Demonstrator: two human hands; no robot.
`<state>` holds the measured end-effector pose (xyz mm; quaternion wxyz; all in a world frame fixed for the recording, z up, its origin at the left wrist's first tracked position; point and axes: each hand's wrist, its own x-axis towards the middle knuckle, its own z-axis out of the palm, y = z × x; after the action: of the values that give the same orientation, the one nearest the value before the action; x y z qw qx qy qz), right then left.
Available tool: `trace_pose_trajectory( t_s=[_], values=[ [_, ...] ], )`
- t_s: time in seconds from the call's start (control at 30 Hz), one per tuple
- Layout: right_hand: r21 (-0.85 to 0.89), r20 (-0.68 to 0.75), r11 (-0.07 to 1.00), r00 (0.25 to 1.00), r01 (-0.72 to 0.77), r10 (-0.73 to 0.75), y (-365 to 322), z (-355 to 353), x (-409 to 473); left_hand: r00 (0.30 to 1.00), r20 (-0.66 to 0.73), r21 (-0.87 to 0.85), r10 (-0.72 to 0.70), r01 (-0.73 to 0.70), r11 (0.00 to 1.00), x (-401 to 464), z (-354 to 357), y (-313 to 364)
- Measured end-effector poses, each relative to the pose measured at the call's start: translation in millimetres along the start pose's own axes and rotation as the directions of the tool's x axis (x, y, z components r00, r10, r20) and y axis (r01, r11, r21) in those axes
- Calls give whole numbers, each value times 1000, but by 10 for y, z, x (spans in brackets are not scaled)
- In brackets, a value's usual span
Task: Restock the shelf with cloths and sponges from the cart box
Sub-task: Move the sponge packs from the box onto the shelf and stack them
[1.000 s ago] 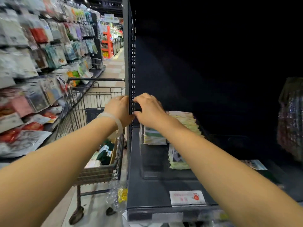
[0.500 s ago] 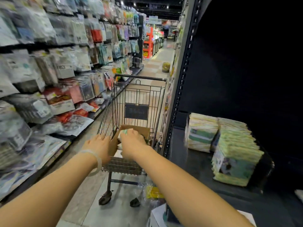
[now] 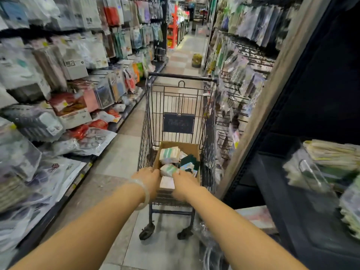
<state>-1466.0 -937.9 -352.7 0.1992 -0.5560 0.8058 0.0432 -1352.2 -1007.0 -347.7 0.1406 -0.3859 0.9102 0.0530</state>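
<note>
Dark metal shelf (image 3: pixel 276 191) right of the wire cart (image 3: pixel 175 106). Open cardboard box (image 3: pixel 191 148) in cart holds soft, plastic-wrapped cloth packs (image 3: pixel 169 154) and dark sponges (image 3: pixel 189 159). Left hand (image 3: pixel 149 177) and right hand (image 3: pixel 184 182) close round one striped pack (image 3: pixel 168 170) at box's near end. Risk, I judge: slick wrap slips, neighbours drag out.

Single head-worn view looks forward and down the aisle over the cart (image 3: pixel 179 106)
</note>
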Motion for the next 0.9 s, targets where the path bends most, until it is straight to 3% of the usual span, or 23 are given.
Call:
trace_pose_trajectory(
  t_s=[0.5, 0.7, 0.9],
  values=[
    [1, 131, 994, 986, -105, 104, 327, 40, 1228, 983, 182, -64, 36, -24, 998, 1071, 280, -544],
    [11, 190, 996, 978, -91, 87, 470, 82, 2288, 974, 226, -172, 18, 22, 985, 1930, 310, -704],
    [31, 301, 995, 950, -98, 84, 889, 154, 3251, 928, 370, -344, 51, 85, 935, 2870, 345, -698]
  ],
)
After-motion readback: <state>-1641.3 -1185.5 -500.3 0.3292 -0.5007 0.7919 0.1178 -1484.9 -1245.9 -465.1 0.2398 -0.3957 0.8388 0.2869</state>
